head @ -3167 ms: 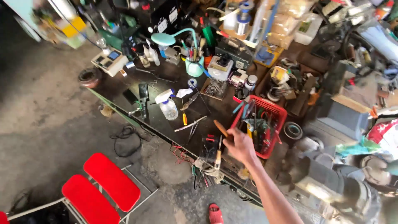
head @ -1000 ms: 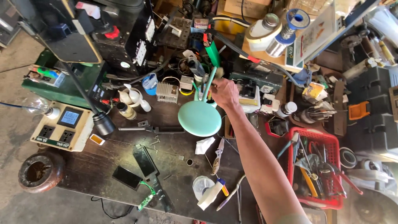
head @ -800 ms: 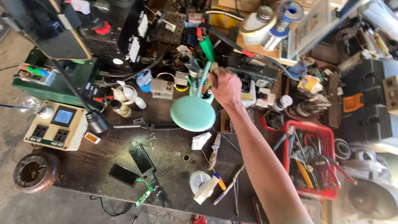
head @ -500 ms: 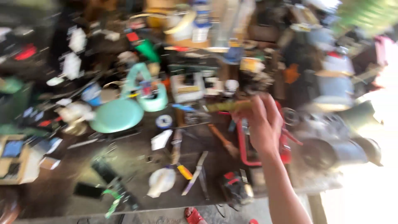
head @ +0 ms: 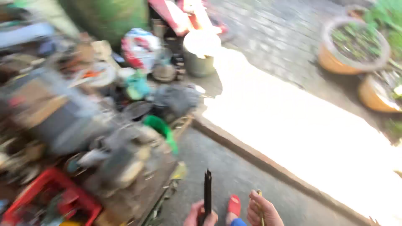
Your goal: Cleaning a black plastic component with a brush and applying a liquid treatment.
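At the bottom centre of the frame, the left hand is gripping a slim black rod-like tool with fingers curled around its lower end, the tool standing upright. Just to its right, the right hand is pinching a thin yellowish stick. A red sandal is showing between them on the concrete floor. A blurred cluttered workbench is filling the left.
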